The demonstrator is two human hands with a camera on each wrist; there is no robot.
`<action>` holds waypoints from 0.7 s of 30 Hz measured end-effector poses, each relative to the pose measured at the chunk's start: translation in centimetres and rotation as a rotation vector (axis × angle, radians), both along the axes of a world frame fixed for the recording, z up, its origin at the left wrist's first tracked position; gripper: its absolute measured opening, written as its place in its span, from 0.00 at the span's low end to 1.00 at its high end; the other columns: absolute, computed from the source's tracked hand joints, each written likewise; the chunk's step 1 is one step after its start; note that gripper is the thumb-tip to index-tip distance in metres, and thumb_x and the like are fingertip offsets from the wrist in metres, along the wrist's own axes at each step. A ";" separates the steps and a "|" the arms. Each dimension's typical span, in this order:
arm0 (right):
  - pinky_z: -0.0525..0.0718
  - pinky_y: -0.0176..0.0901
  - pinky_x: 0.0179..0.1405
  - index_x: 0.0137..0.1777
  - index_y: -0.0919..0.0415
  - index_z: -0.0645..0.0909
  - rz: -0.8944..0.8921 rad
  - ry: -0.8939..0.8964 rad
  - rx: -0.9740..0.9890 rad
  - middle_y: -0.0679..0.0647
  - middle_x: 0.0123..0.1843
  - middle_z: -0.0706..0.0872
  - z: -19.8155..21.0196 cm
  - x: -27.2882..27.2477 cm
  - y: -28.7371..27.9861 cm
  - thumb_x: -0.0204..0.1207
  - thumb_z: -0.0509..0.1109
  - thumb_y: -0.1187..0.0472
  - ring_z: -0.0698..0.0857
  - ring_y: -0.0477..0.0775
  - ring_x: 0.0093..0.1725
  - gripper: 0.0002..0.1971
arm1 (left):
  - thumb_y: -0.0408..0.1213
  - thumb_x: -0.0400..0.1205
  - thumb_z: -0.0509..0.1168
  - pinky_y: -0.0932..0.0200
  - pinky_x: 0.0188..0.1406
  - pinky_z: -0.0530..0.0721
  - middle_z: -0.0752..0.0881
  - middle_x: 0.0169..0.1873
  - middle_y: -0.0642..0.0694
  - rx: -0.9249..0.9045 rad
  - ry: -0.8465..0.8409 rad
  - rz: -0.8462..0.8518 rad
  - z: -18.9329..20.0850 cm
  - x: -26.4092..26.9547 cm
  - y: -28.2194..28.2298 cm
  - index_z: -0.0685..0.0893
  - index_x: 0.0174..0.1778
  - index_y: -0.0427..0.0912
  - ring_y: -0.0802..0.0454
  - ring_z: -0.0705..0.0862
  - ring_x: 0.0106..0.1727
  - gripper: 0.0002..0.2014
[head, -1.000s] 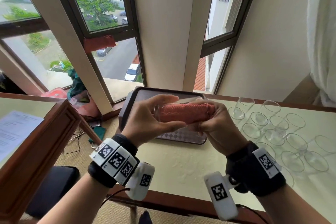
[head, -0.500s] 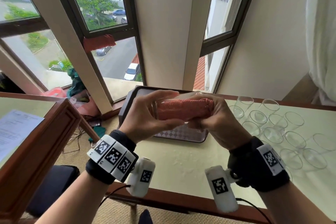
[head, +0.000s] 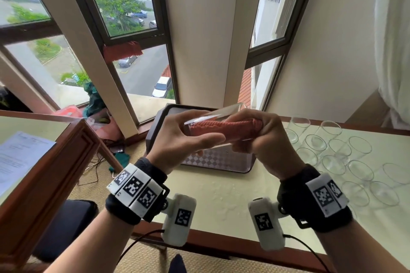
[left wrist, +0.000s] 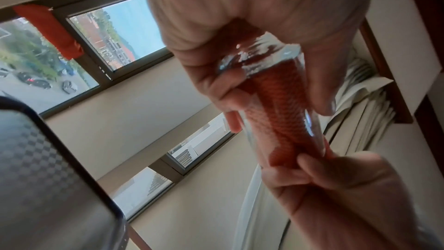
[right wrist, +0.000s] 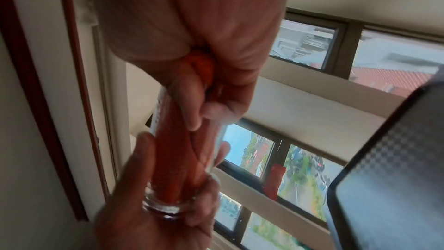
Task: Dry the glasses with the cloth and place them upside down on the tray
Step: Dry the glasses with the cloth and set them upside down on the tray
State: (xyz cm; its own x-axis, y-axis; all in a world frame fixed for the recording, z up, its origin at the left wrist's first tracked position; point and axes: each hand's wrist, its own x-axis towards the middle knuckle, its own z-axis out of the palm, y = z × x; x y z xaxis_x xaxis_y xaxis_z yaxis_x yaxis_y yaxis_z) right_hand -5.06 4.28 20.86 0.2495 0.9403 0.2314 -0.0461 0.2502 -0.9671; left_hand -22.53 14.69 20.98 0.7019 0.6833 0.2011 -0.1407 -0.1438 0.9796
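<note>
From the head camera, the left hand (head: 177, 139) grips the closed base end of a clear glass (head: 213, 117) held on its side above the tray (head: 155, 126), thumb below and fingers curled over the top. The red cloth (head: 221, 129) is stuffed inside the glass and fills most of its length. The right hand (head: 266, 137), at 3 o'clock of the left, closes round the cloth where it leaves the mouth of the glass. The tray lies on the table (head: 221, 195), its checked floor showing under the hands. More glasses (head: 332, 150) stand in rows on the table at 3 o'clock of the tray, apart from it. A sheet of paper (head: 20, 157) lies on a second surface at 9 o'clock.

In the left wrist view, the left hand (left wrist: 240, 45) wraps the thick base of the glass (left wrist: 310, 121), and the cloth (left wrist: 276, 111) runs down inside it to the right hand (left wrist: 336, 187) at 5 o'clock, which pinches the cloth's end. The tray (left wrist: 36, 178) shows at 8 o'clock.

In the right wrist view, the right hand (right wrist: 204, 54) clenches the bunched cloth (right wrist: 173, 149) at the mouth of the glass (right wrist: 159, 208). The left hand (right wrist: 149, 216) cups the base at 6 o'clock. The tray (right wrist: 384, 178) shows at 4 o'clock.
</note>
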 end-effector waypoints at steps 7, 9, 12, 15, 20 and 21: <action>0.85 0.35 0.31 0.49 0.62 0.86 0.145 0.108 0.013 0.49 0.40 0.90 0.2 0.2 -0.3 0.60 0.79 0.80 0.88 0.46 0.37 0.19 | 0.50 0.63 0.83 0.47 0.52 0.92 0.91 0.55 0.42 0.551 0.040 0.092 -0.2 -0.2 0.4 0.84 0.67 0.40 0.50 0.92 0.54 0.37; 0.85 0.36 0.28 0.46 0.60 0.88 0.108 0.154 0.046 0.51 0.38 0.91 -0.1 0.0 -0.2 0.60 0.78 0.77 0.88 0.48 0.33 0.17 | 0.49 0.64 0.83 0.47 0.51 0.92 0.91 0.56 0.42 0.574 0.022 0.114 -0.5 -0.1 0.3 0.83 0.67 0.41 0.51 0.92 0.55 0.37; 0.90 0.42 0.35 0.44 0.56 0.91 0.046 0.155 0.088 0.54 0.42 0.92 -0.6 0.0 0.0 0.58 0.81 0.75 0.91 0.53 0.41 0.17 | 0.46 0.61 0.84 0.53 0.42 0.92 0.91 0.54 0.42 0.174 0.022 0.028 -0.1 -0.1 0.2 0.80 0.69 0.37 0.49 0.92 0.48 0.40; 0.92 0.52 0.41 0.47 0.67 0.89 -0.062 -0.075 0.098 0.62 0.46 0.92 -0.4 -0.1 0.1 0.57 0.80 0.75 0.91 0.63 0.47 0.17 | 0.54 0.62 0.80 0.64 0.24 0.83 0.91 0.41 0.46 -0.050 0.070 -0.007 0.1 0.1 0.1 0.83 0.65 0.37 0.56 0.87 0.31 0.38; 0.89 0.47 0.27 0.50 0.67 0.86 0.000 -0.038 0.014 0.56 0.42 0.90 -0.3 -0.2 -0.1 0.60 0.76 0.82 0.89 0.56 0.34 0.19 | 0.59 0.64 0.81 0.61 0.33 0.89 0.92 0.48 0.43 0.132 0.031 0.015 0.3 -0.4 0.2 0.84 0.67 0.33 0.54 0.92 0.37 0.42; 0.87 0.43 0.24 0.52 0.67 0.85 0.043 0.029 -0.013 0.55 0.41 0.90 -0.3 -0.1 -0.1 0.61 0.76 0.82 0.88 0.53 0.31 0.19 | 0.61 0.64 0.80 0.56 0.39 0.92 0.91 0.52 0.41 0.209 0.049 0.017 0.3 -0.5 0.3 0.84 0.68 0.36 0.52 0.93 0.43 0.42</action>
State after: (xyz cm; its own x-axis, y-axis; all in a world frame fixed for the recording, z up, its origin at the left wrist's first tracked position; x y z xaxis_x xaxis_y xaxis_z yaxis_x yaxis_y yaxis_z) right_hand -5.12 4.20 20.59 0.2154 0.9531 0.2126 -0.0842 0.2350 -0.9683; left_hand -23.05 15.03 21.27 0.7026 0.6425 0.3058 -0.0897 -0.3464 0.9338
